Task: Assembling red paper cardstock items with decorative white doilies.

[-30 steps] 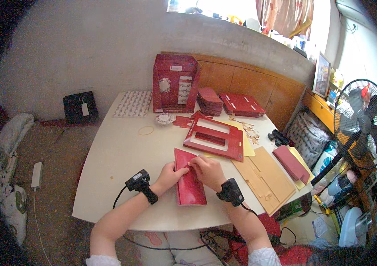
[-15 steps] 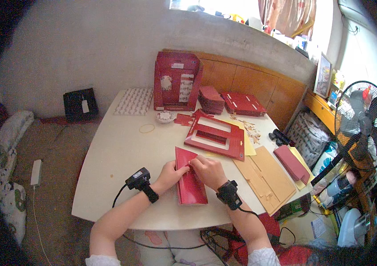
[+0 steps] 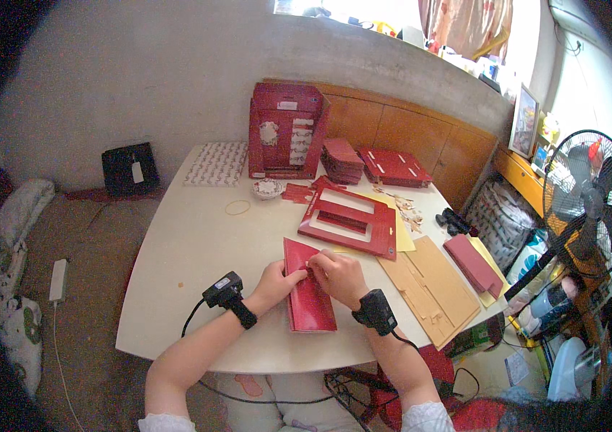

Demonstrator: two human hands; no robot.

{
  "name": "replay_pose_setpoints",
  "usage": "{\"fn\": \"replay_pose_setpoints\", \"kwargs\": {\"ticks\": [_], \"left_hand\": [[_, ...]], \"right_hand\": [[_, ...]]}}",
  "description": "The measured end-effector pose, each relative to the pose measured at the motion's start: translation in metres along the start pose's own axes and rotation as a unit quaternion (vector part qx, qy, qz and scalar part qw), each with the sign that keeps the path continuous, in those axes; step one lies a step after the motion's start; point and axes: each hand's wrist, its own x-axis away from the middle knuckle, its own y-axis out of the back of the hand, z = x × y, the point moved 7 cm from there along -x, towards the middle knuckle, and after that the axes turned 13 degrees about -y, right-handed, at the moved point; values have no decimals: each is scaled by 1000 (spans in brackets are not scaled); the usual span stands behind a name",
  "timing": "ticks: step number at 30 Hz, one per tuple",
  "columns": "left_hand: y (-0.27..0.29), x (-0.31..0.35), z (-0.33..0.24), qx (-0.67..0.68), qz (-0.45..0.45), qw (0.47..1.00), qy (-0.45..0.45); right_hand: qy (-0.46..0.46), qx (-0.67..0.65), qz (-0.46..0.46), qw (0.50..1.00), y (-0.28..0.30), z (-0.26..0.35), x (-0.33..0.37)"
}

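Note:
A glossy red folded card sleeve [image 3: 312,309] lies lengthwise near the table's front edge. My left hand [image 3: 275,285] is closed on its left side, thumb laid over the top face. Over the upper middle of the card my right hand [image 3: 340,276] makes a pinch; a tiny pale spot shows by its fingertips, too small to name. Both wrists wear black strapped devices. Just beyond the hands lies a red carton sheet [image 3: 349,219] with two rectangular cut-out windows, partly over yellow paper.
Behind stand a tall red box [image 3: 288,129], stacked red card pieces [image 3: 342,162] and red flat cartons [image 3: 396,168]. A small bowl [image 3: 268,189] sits near a rubber band [image 3: 237,207]. Tan cardboard [image 3: 432,291] and a dark red stack [image 3: 473,265] lie right, near a black fan [image 3: 592,205].
My right wrist has turned slightly, with its device shifting a little. Both hands stay at the same place on the red card sleeve.

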Motion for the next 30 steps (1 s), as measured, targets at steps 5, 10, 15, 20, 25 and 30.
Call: {"fn": "replay_pose_setpoints", "kwargs": {"ticks": [5, 10, 15, 20, 25, 30], "left_hand": [[0, 0, 2, -10, 9, 1000, 9], [2, 0, 7, -14, 3, 1000, 6], [1, 0, 5, -3, -1, 1000, 7], [0, 0, 3, 11, 0, 1000, 3], [2, 1, 6, 12, 3, 999, 43], [5, -1, -1, 73, -34, 995, 56]], "right_hand": [[7, 3, 3, 1000, 1, -1, 1], [28, 73, 13, 997, -4, 7, 2], [29, 87, 15, 996, -6, 8, 2], [7, 59, -1, 998, -6, 2, 1], [-80, -21, -19, 996, 0, -17, -3], [-166, -3, -46, 985, 2, -60, -3]]}}
